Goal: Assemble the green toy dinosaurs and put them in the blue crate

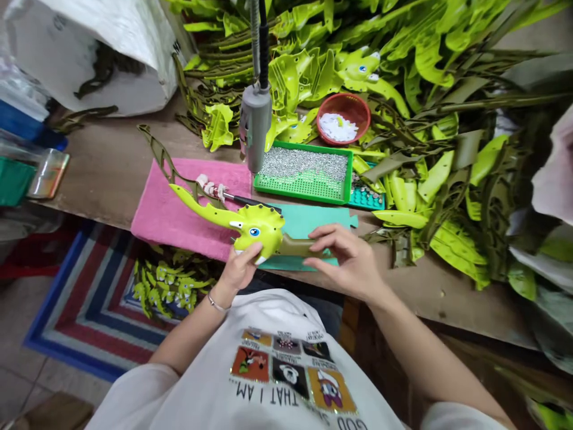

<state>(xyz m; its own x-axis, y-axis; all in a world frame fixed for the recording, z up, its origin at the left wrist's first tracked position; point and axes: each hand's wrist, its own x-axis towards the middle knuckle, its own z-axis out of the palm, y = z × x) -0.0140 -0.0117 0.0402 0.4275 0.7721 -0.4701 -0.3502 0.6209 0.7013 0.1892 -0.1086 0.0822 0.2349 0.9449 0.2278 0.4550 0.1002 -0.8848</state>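
Observation:
My left hand (240, 267) grips the underside of a lime-green toy dinosaur head (257, 230) with a blue eye and a long horn pointing left. My right hand (344, 257) pinches the olive-brown piece (301, 246) that sticks out of the head's right side. Both hands hold the toy just above a teal mat (308, 218) at the table's front edge. A small tool with white parts (215, 190) lies on the pink towel (172, 215) behind the toy.
A grey hanging screwdriver (255, 125) dangles over a green tray of screws (304, 173). A red bowl of white bits (342, 118) stands behind it. Heaps of green and olive shells (447, 119) cover the table's back and right. Finished toys (168, 283) lie on the floor.

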